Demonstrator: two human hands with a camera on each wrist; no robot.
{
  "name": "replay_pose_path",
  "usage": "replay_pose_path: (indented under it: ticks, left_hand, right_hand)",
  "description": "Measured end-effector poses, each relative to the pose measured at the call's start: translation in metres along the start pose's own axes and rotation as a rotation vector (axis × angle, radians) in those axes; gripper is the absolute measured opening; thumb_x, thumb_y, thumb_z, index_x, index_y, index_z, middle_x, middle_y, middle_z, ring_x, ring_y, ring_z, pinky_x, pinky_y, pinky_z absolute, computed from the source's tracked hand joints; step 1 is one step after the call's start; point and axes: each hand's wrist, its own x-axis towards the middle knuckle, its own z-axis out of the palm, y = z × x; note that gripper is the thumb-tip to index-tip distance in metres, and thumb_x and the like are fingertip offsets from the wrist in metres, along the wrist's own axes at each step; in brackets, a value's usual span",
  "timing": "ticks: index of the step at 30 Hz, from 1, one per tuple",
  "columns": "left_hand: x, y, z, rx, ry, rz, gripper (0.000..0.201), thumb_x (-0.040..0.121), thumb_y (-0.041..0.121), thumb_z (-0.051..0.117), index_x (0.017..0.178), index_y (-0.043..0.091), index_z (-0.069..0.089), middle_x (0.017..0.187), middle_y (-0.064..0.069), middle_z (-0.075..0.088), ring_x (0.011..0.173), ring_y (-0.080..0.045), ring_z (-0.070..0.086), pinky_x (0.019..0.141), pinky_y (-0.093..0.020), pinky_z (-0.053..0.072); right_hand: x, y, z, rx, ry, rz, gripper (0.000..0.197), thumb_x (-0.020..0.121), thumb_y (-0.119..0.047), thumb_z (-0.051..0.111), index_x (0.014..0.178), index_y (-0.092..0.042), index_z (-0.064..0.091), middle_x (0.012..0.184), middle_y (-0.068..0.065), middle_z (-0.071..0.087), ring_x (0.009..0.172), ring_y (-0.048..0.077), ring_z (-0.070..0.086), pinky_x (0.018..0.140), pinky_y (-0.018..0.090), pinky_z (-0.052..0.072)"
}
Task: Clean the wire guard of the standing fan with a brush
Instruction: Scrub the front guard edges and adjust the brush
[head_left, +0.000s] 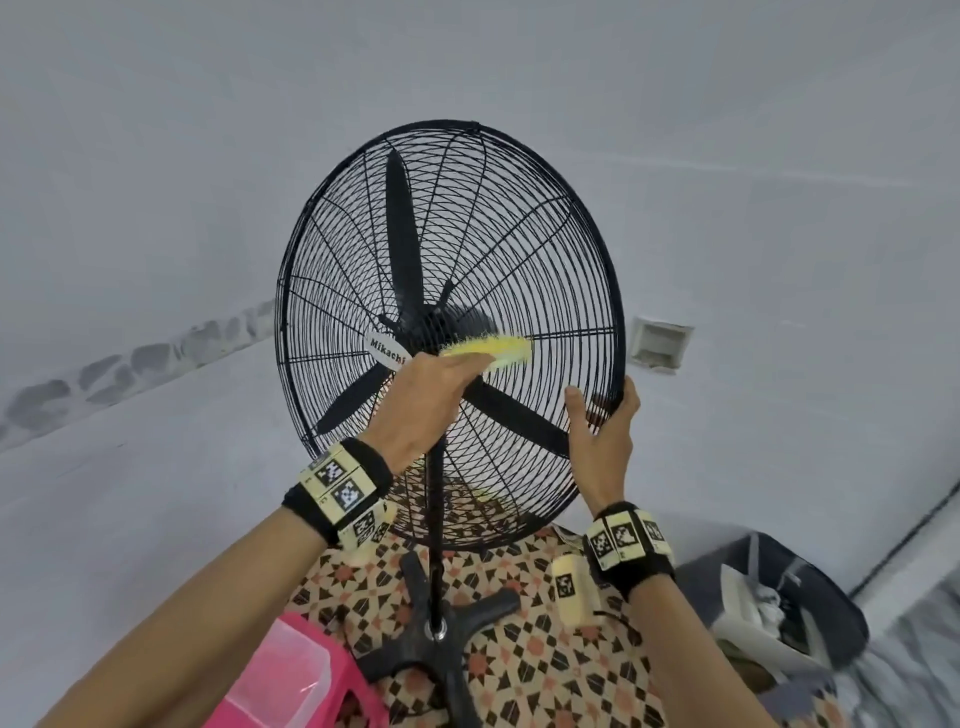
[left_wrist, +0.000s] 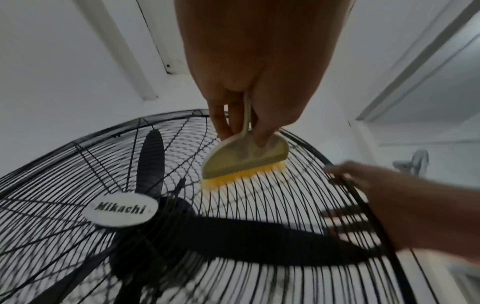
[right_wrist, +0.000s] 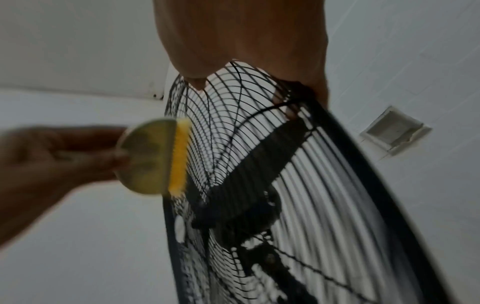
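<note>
The black wire guard (head_left: 467, 291) of the standing fan (head_left: 439, 519) is gripped at its right rim by the right hand (head_left: 602, 431), thumb in front and fingers curled behind. A yellow-bristled brush (left_wrist: 244, 162) is pinched by its handle in the left hand (left_wrist: 249, 67), bristles laid against the guard wires just right of the Mikachi badge (left_wrist: 120, 209). A pink plastic bin (head_left: 280, 675) is seen on the patterned floor (head_left: 530, 649) at lower left.

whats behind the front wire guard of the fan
Behind the wire guard sit three black blades and the dark hub. The oval badge covers the hub's centre; the motor behind it cannot be made out.
</note>
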Motion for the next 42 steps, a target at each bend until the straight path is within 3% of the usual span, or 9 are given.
replay_pose_path:
  ticks: [3,5,8,15,20,29,33,38,42]
  left_hand:
    - [-0.013,-0.002,0.007,0.004,-0.179,0.004,0.048,0.094,-0.012,0.066,0.134,0.015,0.070,0.120,-0.012,0.075,0.074,-0.026,0.078,0.073,-0.040,0.067]
    - [-0.016,-0.002,-0.001,0.018,-0.238,-0.014,0.043,0.098,-0.005,0.064,0.135,0.017,0.068,0.117,-0.013,0.077,0.065,-0.019,0.072,0.067,-0.022,0.061]
    - [0.002,0.003,-0.016,-0.065,-0.070,-0.043,0.038,0.098,-0.005,0.065,0.133,0.010,0.070,0.111,-0.022,0.076,0.047,-0.011,0.059,0.044,-0.006,0.041]
    - [-0.005,0.018,0.015,0.015,-0.055,0.115,0.049,0.086,-0.018,0.073,0.126,0.010,0.073,0.119,-0.011,0.075,0.085,-0.028,0.079,0.076,-0.046,0.067]
    - [0.003,0.013,0.003,-0.031,-0.094,0.039,0.045,0.093,-0.010,0.070,0.130,0.014,0.072,0.116,-0.017,0.076,0.054,-0.020,0.071,0.048,-0.018,0.055]
    - [-0.002,0.007,0.001,0.010,-0.292,0.161,0.047,0.093,-0.010,0.068,0.133,0.014,0.070,0.105,-0.014,0.079,0.055,-0.012,0.063,0.053,-0.001,0.032]
    - [0.017,0.004,0.001,0.058,-0.065,0.150,0.054,0.088,-0.016,0.068,0.133,0.014,0.069,0.126,-0.011,0.072,0.080,-0.027,0.079,0.077,-0.032,0.062]
    - [0.003,0.014,0.002,0.129,-0.428,0.152,0.056,0.103,-0.002,0.054,0.151,0.027,0.052,0.129,-0.008,0.073,0.080,-0.012,0.068,0.075,-0.016,0.052]
    - [0.008,0.013,-0.006,0.056,-0.342,0.189,0.044,0.103,0.007,0.061,0.144,0.022,0.061,0.131,-0.006,0.070,0.094,-0.017,0.067,0.084,-0.026,0.056]
  right_hand:
    - [0.007,-0.006,0.003,0.037,0.046,0.060,0.076,0.094,-0.058,0.063,0.153,-0.029,0.025,0.146,-0.002,0.055,0.129,0.021,0.056,0.112,0.041,0.045]
    - [0.006,-0.007,0.004,0.031,0.055,0.062,0.077,0.093,-0.061,0.063,0.153,-0.030,0.026,0.145,-0.003,0.056,0.129,0.020,0.056,0.113,0.046,0.045]
    - [0.000,-0.006,0.003,0.021,0.034,0.042,0.079,0.092,-0.065,0.062,0.152,-0.031,0.025,0.144,-0.004,0.056,0.127,0.018,0.057,0.112,0.042,0.045]
    - [0.002,-0.003,0.001,0.052,0.026,0.070,0.071,0.096,-0.072,0.044,0.151,-0.031,0.025,0.145,0.000,0.055,0.127,0.024,0.057,0.111,0.043,0.043]
    - [0.002,-0.003,0.002,0.036,0.015,0.059,0.065,0.101,-0.069,0.033,0.152,-0.030,0.024,0.146,0.004,0.055,0.126,0.024,0.057,0.110,0.044,0.044]
    - [0.004,0.000,-0.003,0.038,0.031,0.039,0.056,0.102,-0.065,0.035,0.146,-0.030,0.029,0.136,0.002,0.060,0.117,0.023,0.061,0.103,0.038,0.046]
    - [-0.002,0.000,-0.002,0.049,0.005,0.012,0.057,0.101,-0.067,0.038,0.144,-0.030,0.031,0.128,0.001,0.065,0.108,0.019,0.065,0.098,0.039,0.051]
    - [0.004,0.000,-0.006,0.006,0.017,0.058,0.058,0.101,-0.066,0.036,0.144,-0.027,0.032,0.126,0.006,0.064,0.108,0.024,0.064,0.102,0.046,0.050]
    - [-0.001,-0.012,-0.013,-0.162,0.068,-0.223,0.071,0.098,-0.047,0.062,0.157,-0.022,0.031,0.160,0.006,0.034,0.146,0.017,0.032,0.122,0.034,0.029]
